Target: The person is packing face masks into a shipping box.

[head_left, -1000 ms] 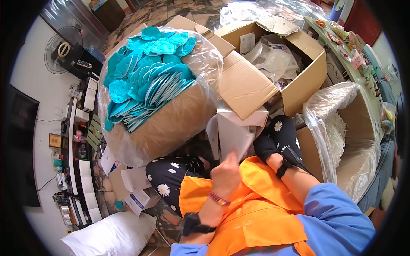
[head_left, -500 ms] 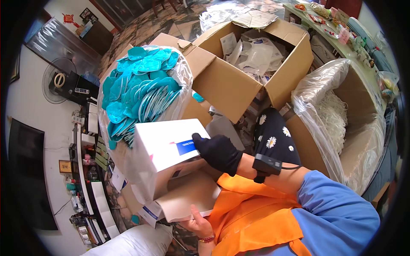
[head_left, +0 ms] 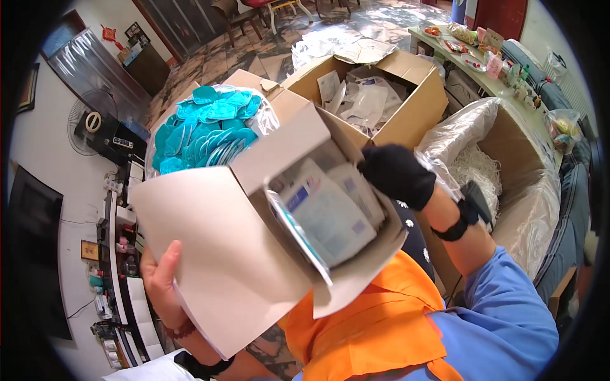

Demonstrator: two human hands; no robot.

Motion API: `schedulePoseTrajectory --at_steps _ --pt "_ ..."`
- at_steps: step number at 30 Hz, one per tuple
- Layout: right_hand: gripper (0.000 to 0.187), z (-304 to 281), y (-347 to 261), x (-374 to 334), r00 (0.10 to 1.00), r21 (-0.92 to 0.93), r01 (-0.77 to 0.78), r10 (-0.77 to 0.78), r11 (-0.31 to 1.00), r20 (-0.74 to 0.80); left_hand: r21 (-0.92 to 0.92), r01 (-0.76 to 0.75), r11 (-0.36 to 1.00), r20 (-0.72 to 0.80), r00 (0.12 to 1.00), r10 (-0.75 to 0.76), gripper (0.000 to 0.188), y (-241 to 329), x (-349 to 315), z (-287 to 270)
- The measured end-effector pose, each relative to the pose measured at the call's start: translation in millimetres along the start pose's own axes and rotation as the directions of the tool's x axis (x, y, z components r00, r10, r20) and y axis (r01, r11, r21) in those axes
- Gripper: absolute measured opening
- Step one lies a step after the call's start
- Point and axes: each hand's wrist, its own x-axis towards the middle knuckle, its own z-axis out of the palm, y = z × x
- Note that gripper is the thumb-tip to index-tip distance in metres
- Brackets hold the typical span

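A small white carton with a plain inner side (head_left: 219, 254) is tilted in front of me, its broad lid flap folded out to the left. Flat sealed packets (head_left: 333, 213), white with blue print, lie inside, and one thin packet (head_left: 298, 235) leans along the left wall. My bare left hand (head_left: 164, 279) grips the flap's left edge, thumb on top and fingers behind. In a black glove, my right hand (head_left: 400, 174) closes on the carton's upper right wall; its fingertips are partly hidden.
Behind the carton, a plastic-lined container holds a heap of teal pads (head_left: 210, 127). Beyond stands a large cardboard box (head_left: 410, 117) with loose packets. At right, a plastic-lined box (head_left: 527, 216) holds white shredded filler (head_left: 476, 178). A table (head_left: 502, 82) with small goods is at the far right.
The carton has turned so its opening faces me, showing the packets. My left hand has moved up and left with the flap, and my right hand has moved up and right.
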Motion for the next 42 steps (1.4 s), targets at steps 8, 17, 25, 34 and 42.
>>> schedulePoseTrajectory --at_steps 8,17,25,34,42 --pt "0.031 40.0 32.8 -25.5 0.991 0.621 -0.087 0.002 0.779 0.137 0.049 0.076 0.996 0.069 0.994 -0.079 0.037 -19.6 -38.3 -11.3" --pt "0.054 138.0 142.5 91.9 0.83 -0.27 -0.386 0.46 0.882 0.316 -0.025 0.036 0.999 0.011 0.999 -0.035 0.041 -29.7 -80.3 -33.3" --pt "0.044 199.2 140.5 134.1 0.856 -0.276 -0.446 0.496 0.851 0.145 0.042 0.089 0.995 -0.03 0.996 -0.088 0.038 -32.4 -83.1 -40.7" --pt "0.026 248.7 31.0 144.1 0.916 -0.037 -0.381 0.383 0.924 0.118 -0.096 0.15 0.984 0.064 0.987 -0.145 0.048 -66.0 -54.9 -58.2" --pt "0.037 208.9 48.0 97.3 0.946 0.84 -0.315 0.079 0.443 0.313 -0.359 0.052 0.932 0.216 0.976 0.028 0.058 -80.5 -12.9 -23.3"
